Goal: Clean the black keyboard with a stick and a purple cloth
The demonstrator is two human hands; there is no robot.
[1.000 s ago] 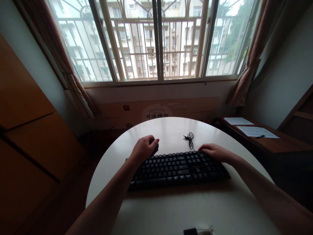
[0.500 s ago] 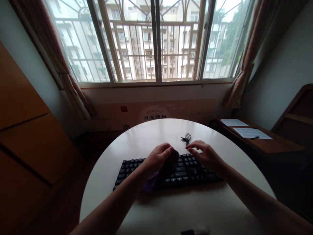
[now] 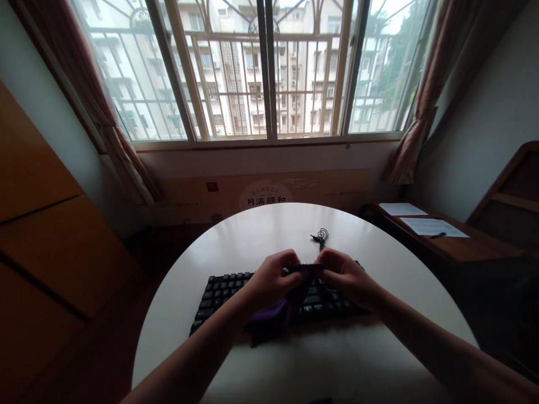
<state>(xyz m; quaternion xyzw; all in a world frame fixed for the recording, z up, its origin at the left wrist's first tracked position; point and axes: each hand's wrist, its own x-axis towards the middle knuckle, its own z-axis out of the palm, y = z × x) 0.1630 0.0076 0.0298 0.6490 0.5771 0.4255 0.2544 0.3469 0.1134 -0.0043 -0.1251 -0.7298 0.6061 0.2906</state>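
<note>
A dark purple cloth [image 3: 273, 315] hangs between my hands above the black keyboard [image 3: 223, 293], part of it drooping toward the near edge of the keys. My left hand [image 3: 280, 275] is closed, pinching the cloth's upper edge between thumb and fingers. On the other side my right hand [image 3: 342, 274] pinches the same edge, its fingers curled. The stretch of edge between the two hands looks roughly level. Cloth and hands hide the middle of the keyboard. Just beyond my right hand lies the keyboard's bundled black cable [image 3: 320, 238].
The keyboard stands on a round white table [image 3: 185, 252]. A dark object [image 3: 322, 400] is cut off at the bottom edge. To the right, a brown wooden desk [image 3: 484, 249] carries papers [image 3: 433, 226] and a pen. Behind the table, a printed cardboard panel [image 3: 337, 185] leans below the window.
My right hand has moved left and taken hold of the cloth, where before its fingers were apart. The cloth is now drawn between both hands. The view has shifted slightly.
</note>
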